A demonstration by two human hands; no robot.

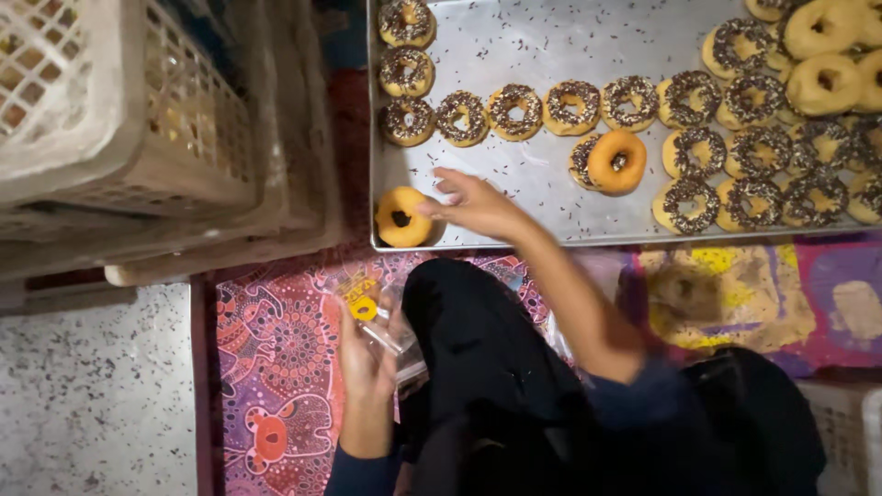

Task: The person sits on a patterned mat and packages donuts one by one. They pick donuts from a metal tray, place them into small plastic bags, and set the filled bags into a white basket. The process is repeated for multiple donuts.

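Right hand (pixel 473 204): fingers spread loose, grasping nothing, touching plain doughnut (pixel 401 218) at metal tray's (pixel 514 241) near-left corner.
Left hand (pixel 367 349): grip closed on clear plastic bag (pixel 386 326), mouth turned toward tray.
Far right: sprinkled doughnuts (pixel 570 107) in rows.

Plain doughnut (pixel 401 219): round ring, golden-orange, uncoated side up, dark hole at centre; lies flat in the near left corner of the metal tray (pixel 533 55), against its rim, apart from the sprinkled rows.
Contact: fingertips of the right hand (pixel 473 204) reach its right edge; whether they grip it cannot be told.
Clear plastic bag (pixel 381 321): small, transparent, crumpled, with a yellow printed patch near its top; held up in the left hand (pixel 366 354) above the patterned mat (pixel 276 367), just left of the person's dark-clothed knee.
Bag contents: cannot be told.
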